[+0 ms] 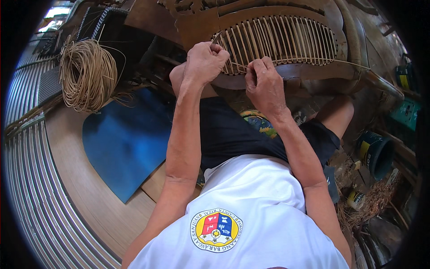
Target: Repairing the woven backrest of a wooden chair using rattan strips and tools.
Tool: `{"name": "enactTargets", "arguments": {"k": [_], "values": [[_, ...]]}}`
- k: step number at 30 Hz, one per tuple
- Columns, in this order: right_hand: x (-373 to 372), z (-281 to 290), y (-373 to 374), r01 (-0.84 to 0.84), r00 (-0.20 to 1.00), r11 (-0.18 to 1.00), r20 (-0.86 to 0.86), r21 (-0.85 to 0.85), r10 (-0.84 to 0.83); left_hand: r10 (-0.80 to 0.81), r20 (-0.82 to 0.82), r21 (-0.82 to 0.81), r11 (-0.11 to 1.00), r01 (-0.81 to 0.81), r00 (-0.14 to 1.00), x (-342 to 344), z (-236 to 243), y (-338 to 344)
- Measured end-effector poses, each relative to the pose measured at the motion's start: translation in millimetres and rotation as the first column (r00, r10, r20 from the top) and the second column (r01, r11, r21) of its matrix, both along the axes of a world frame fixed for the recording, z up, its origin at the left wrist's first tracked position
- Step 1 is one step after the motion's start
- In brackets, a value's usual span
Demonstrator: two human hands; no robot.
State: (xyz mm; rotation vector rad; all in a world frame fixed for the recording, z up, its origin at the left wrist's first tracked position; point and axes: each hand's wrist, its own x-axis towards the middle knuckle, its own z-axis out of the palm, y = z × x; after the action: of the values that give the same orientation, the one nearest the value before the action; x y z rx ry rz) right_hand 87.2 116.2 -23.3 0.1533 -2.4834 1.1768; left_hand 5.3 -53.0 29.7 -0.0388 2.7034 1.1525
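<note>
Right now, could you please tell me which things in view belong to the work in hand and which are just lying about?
In the work:
- wooden frame with tan strands
- thin dark implement, in the left hand
- coil of similar strand, probably

Apparently lying about:
- blue sheet
- dark bucket
- green container

Smooth brown wood with a low sheen forms the frame (pixel 197 27), crossed by matt, fibrous-looking cane (pixel 274 40). A rough coil (pixel 87 74) of similar dry strands hangs near a smooth, softly shining blue sheet (pixel 127 152). Pale, flat-finished wood makes up the board (pixel 74 152), beside glossy ribbed metal (pixel 31 188). The shirt (pixel 251 193) is matt white cloth; the shorts (pixel 233 130), dark cloth.
</note>
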Motion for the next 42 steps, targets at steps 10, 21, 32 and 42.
{"name": "enactTargets", "arguments": {"k": [10,21,32,42], "values": [[-4.2,-2.5,-7.8,-0.076,0.996,0.997,-0.051,0.024,0.077,0.078,-0.008,0.098,0.992,-0.076,0.997,4.6,3.5,-4.6],[-1.7,-3.2,-5.7,-0.082,0.997,0.996,0.001,-0.02,0.082,-0.015,-0.169,-0.335,0.941,-0.043,0.985,2.6,-0.8,3.9],[-0.7,-5.0,-1.4,-0.1,0.995,0.995,-0.014,-0.029,0.1,0.095,0.032,-0.217,0.972,-0.086,0.995,1.0,13.6,6.6],[-3.0,-3.9,-5.2,-0.088,0.996,0.996,-0.028,0.006,0.088,0.061,0.026,0.109,0.992,-0.063,0.998,-0.3,-11.4,-11.0]]}}
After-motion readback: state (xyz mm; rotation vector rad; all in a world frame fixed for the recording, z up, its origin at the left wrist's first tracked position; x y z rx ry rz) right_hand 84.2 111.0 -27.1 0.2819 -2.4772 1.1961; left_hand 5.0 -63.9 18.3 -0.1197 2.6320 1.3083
